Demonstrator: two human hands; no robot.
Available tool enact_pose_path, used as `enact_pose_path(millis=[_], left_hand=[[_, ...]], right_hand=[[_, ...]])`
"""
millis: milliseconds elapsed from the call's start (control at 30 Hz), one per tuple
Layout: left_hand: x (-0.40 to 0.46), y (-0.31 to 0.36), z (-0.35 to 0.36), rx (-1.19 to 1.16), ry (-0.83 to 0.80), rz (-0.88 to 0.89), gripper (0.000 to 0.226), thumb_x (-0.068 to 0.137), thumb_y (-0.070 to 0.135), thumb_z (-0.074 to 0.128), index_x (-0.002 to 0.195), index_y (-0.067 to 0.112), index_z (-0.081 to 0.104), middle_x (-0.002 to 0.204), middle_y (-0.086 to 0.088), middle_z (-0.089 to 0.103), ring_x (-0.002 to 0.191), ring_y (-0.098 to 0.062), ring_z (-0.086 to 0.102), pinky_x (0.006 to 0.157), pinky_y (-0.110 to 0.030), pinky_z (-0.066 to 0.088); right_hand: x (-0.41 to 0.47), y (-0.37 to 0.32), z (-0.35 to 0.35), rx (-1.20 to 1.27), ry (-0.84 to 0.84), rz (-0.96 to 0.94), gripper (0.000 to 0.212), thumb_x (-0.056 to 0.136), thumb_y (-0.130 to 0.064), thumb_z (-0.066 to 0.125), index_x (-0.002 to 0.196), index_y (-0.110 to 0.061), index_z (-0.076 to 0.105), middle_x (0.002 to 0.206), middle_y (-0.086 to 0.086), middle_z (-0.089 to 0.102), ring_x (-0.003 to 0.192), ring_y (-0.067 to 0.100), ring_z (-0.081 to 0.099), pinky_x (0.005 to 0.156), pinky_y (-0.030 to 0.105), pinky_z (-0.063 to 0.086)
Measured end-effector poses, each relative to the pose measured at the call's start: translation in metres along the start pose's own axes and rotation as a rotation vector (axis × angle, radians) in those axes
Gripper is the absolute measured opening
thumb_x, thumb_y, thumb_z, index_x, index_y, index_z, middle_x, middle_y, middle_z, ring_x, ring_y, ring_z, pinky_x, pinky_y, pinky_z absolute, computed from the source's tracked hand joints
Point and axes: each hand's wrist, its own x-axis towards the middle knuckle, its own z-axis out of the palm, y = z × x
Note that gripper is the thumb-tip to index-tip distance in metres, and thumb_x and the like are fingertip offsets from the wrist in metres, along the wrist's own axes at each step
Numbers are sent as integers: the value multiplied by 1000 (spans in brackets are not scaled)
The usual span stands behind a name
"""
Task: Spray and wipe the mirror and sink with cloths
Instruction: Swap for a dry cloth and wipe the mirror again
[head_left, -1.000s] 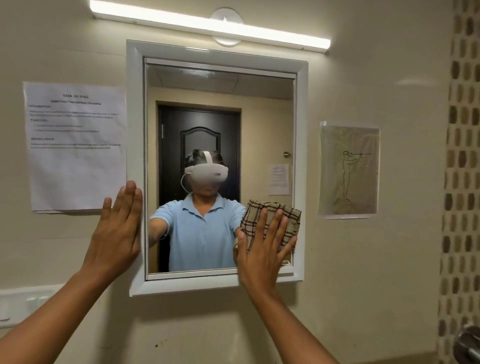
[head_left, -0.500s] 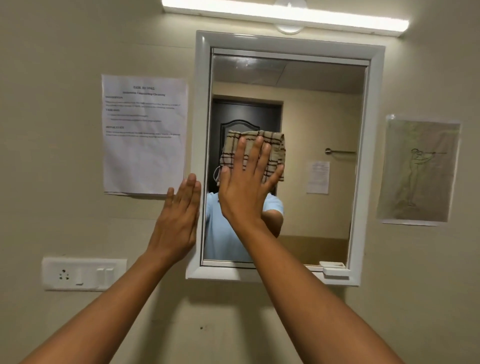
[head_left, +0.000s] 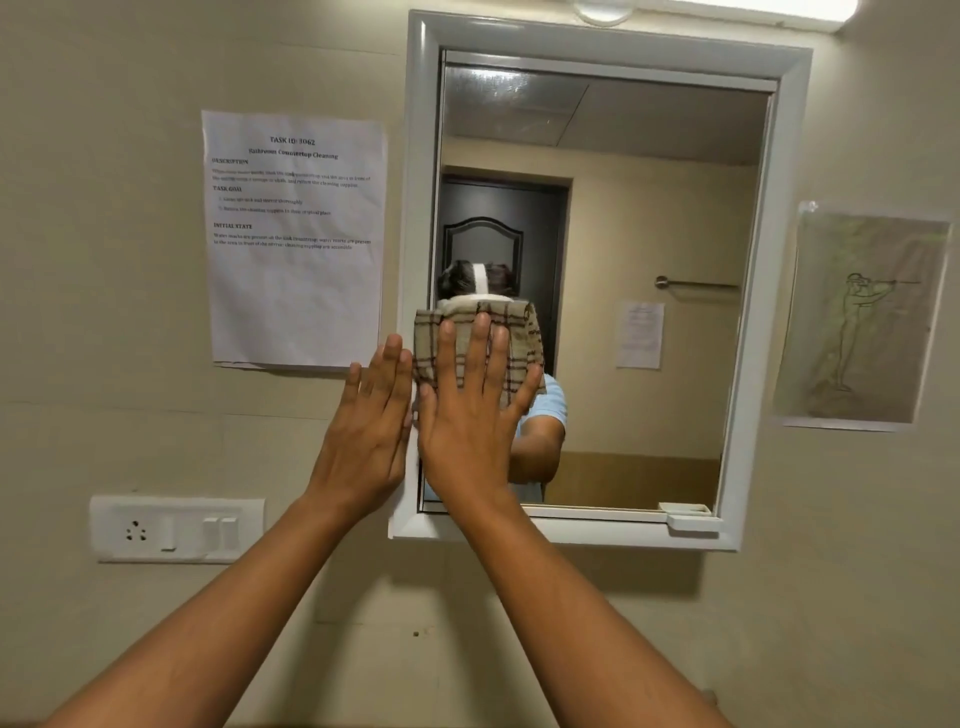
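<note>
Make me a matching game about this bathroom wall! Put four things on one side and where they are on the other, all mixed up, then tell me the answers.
Things:
1. checked beige cloth
2. white printed task sheet
3. white socket and switch plate
4. pale line drawing of a standing figure

Places:
A. on the wall right of the white-framed mirror
B. low on the wall, below the printed sheet
C. pressed on the glass under the right hand
D. on the wall left of the mirror, above the left hand

Pairs: 1-C, 2-D, 3-B, 4-A
</note>
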Motion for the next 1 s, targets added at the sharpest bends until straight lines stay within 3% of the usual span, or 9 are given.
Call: enact_pose_path(millis=[200,367,533,700,867,1000], left_hand=[[-14,-3,-2,15,-29,26,65,96,15,33,154,0,8,163,-16,1,152,-28,5,120,-53,17],[-13,-2,-3,0,-44,12,62,98,21,27,154,0,7,164,-15,1,152,-26,3,121,-51,15],[-15,-1,-2,3,-40,5,66,96,13,36,154,0,7,164,-16,0,152,-26,2,121,-51,15],[-14,0,-2,8,-39,1,69,95,12,39,155,2,6,164,-15,0,152,-26,3,121,-51,16],[-16,0,-1,15,-38,-12,69,95,11,39,155,3,5,164,-14,-1,152,-26,3,121,-51,14],[-18,4,0,13,-46,-39,66,96,12,35,154,2,6,164,-14,-1,152,-25,2,121,-50,13]], right_hand=[[-53,5,7,-21,-39,-13,70,98,-41,38,156,-24,1,164,8,-6,150,25,-8,114,65,8],[-35,3,0,0,-49,-30,70,98,-41,38,156,-26,0,164,7,-7,150,25,-10,114,64,2],[39,-1,-21,13,-4,-64,65,97,-45,21,156,-25,2,163,9,-7,150,28,-10,113,64,-10],[95,-3,-36,-52,36,-65,68,97,-46,29,156,-24,2,163,12,-6,150,32,-8,112,68,-4],[73,-2,-28,-19,46,-71,66,95,-47,15,155,-22,3,163,12,-2,150,31,-5,113,67,-1],[9,7,-9,12,-9,-96,63,100,-45,23,156,-22,2,163,9,-6,150,28,-7,114,64,-5]])
